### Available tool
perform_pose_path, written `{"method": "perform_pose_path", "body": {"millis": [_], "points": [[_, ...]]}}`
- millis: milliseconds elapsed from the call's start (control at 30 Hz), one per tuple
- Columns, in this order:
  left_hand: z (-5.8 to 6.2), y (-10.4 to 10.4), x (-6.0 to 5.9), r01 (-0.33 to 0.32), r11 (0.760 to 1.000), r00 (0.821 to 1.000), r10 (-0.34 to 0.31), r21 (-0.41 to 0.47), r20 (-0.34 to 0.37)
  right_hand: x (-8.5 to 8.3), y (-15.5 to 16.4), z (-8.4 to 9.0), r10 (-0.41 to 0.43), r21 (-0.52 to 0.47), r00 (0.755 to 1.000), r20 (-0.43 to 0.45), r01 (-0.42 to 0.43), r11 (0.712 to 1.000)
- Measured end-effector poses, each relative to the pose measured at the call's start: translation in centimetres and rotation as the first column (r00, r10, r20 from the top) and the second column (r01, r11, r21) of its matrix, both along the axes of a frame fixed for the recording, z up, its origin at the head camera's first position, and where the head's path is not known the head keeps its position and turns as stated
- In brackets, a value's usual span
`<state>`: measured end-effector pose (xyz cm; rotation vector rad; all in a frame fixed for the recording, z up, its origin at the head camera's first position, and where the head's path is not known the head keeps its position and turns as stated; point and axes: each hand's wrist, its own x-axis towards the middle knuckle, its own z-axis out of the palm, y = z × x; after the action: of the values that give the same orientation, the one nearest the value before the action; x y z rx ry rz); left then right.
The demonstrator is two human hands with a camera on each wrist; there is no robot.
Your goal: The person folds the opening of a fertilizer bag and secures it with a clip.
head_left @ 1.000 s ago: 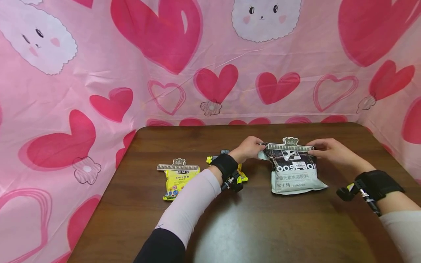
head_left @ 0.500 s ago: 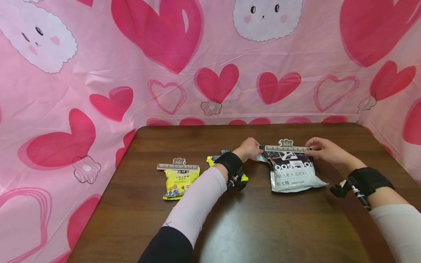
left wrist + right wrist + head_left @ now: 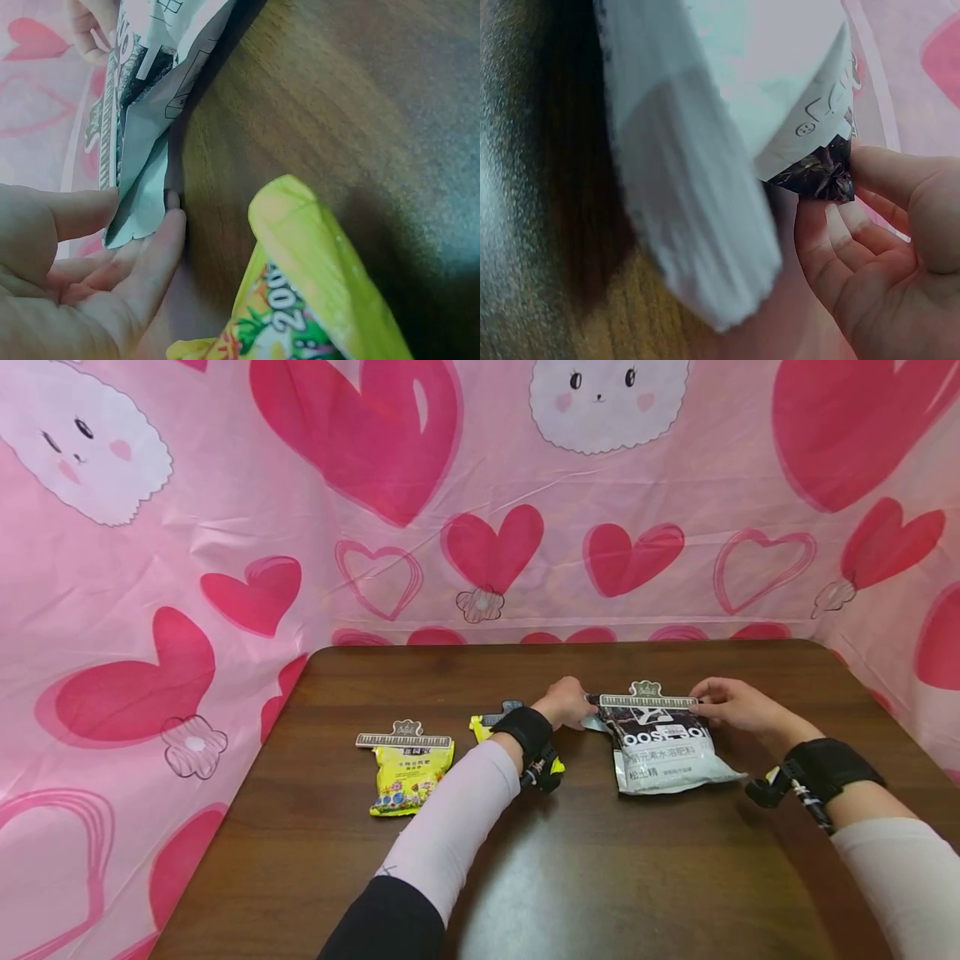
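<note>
The white and black plastic soil pouch (image 3: 670, 750) lies flat on the dark brown wooden table (image 3: 585, 877), right of centre in the head view. A long grey sealing clip with a crown-shaped tab (image 3: 648, 699) sits across the top edge of the pouch.

The left hand (image 3: 567, 702) is at the upper left corner of the pouch. In the left wrist view, the thumb and fingers (image 3: 154, 259) pinch the pale corner flap of the pouch (image 3: 142, 202), clamped on it at the end of the clip.

The right hand (image 3: 731, 703) is at the upper right corner. In the right wrist view, the thumb and fingertips (image 3: 832, 225) are closed on the dark crumpled corner of the pouch (image 3: 821, 174).

A small yellow plastic packet (image 3: 551, 762) lies just behind the left wrist, partly hidden by the black wrist strap (image 3: 522, 732). A second yellow printed packet (image 3: 408, 774), closed with an identical grey clip (image 3: 404, 740), lies well apart at centre left. A pink heart-patterned cloth (image 3: 225, 527) fills the upper half of the frame.
</note>
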<state>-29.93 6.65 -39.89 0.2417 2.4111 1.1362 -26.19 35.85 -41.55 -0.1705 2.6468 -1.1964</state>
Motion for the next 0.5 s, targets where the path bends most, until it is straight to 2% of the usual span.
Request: {"method": "perform_pose_path", "body": {"millis": [133,300,400,500], "points": [[0.35,0.02,0.35,0.016,0.993,0.997,-0.025,-0.114,-0.077,0.05,-0.15,-0.09,-0.007,0.005,1.0,0.017,0.007,1.0],[0.68,-0.03,0.64,0.018,0.954,0.971,-0.089,-0.3,-0.224,-0.03,-0.37,0.12,0.004,0.035,1.0,0.031,-0.005,0.999],[0.81,-0.35,0.59,0.017,0.941,0.96,-0.109,-0.337,-0.258,-0.26,-0.38,0.31,0.017,0.099,0.999,0.027,-0.02,0.995],[0.85,-0.85,0.23,0.042,0.931,0.95,-0.15,-0.362,-0.276,-0.31,-0.23,0.62,0.028,0.145,0.999,0.021,-0.031,0.989]]}}
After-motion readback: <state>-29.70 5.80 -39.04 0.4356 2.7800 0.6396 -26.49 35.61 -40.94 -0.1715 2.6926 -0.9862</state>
